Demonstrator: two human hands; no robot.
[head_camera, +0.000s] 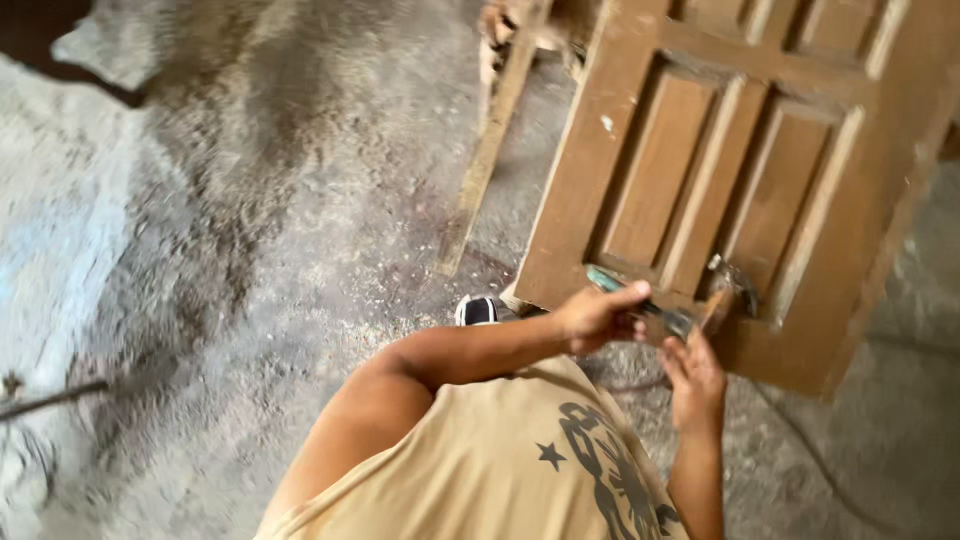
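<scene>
Two hands busy: I see left hand (595, 318) clenching a slim, stiff chisel (640, 302) mid-shaft, right hand (693, 375) gripping a head-heavy hammer (722, 292) by its handle.

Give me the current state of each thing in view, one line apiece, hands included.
Left hand: closed around a chisel's handle.
Chisel: teal handle, held tilted against the door's lower rail.
Right hand: grip closed on the hammer's handle.
Hammer: head raised beside the chisel; blurred.
Panelled wooden door: lying flat, slightly off the floor.
Wooden strip: lying on the floor beside the door.
Floor: covered in sawdust.
</scene>
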